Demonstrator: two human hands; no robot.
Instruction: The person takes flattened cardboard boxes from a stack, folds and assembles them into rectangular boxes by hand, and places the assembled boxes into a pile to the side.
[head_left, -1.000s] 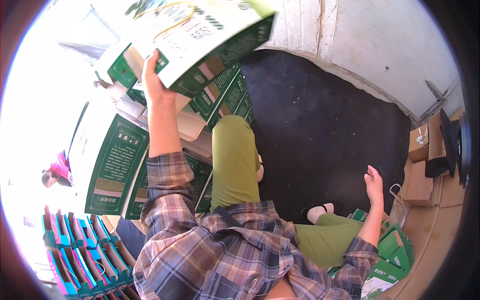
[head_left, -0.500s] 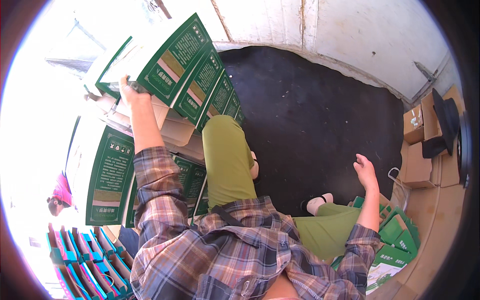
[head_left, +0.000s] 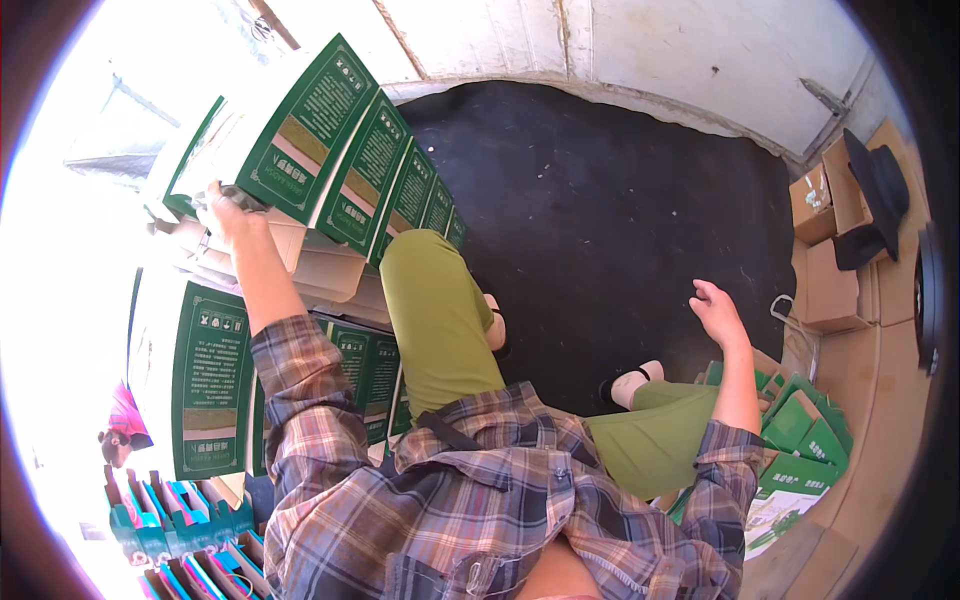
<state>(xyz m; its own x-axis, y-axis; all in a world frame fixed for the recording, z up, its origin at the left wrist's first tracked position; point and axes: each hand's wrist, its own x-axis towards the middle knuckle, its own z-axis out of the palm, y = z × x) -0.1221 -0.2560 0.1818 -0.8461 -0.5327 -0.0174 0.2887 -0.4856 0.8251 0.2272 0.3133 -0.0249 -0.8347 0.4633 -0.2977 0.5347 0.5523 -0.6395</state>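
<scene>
At the lower edge of the front green printed carton (head_left: pixel 305 130), my left hand (head_left: pixel 232 214) is closed around a small dark, shiny thing (head_left: pixel 246 199) whose kind I cannot make out. Brown cardboard flaps (head_left: pixel 328 270) hang just below and to the right of that hand. Several like cartons stand in a row behind the front one, leaning toward the dark floor. My right hand (head_left: pixel 718 312) hovers over the floor on the right, loosely bent and holding nothing visible. Its nearest things are folded green cartons (head_left: pixel 805 430) beside my leg.
A lower row of green cartons (head_left: pixel 212 380) stands at left. Blue and pink slotted trays (head_left: pixel 180 520) lie at lower left, near a person in pink (head_left: pixel 127 415). Brown boxes (head_left: pixel 838 285) and a black hat (head_left: pixel 880 200) line the right side. A pale wall (head_left: pixel 690 60) closes the back.
The view has shifted slightly. My left hand stays at the carton's lower edge and has turned a little; the dark thing in it shows more. The right hand has barely moved.
</scene>
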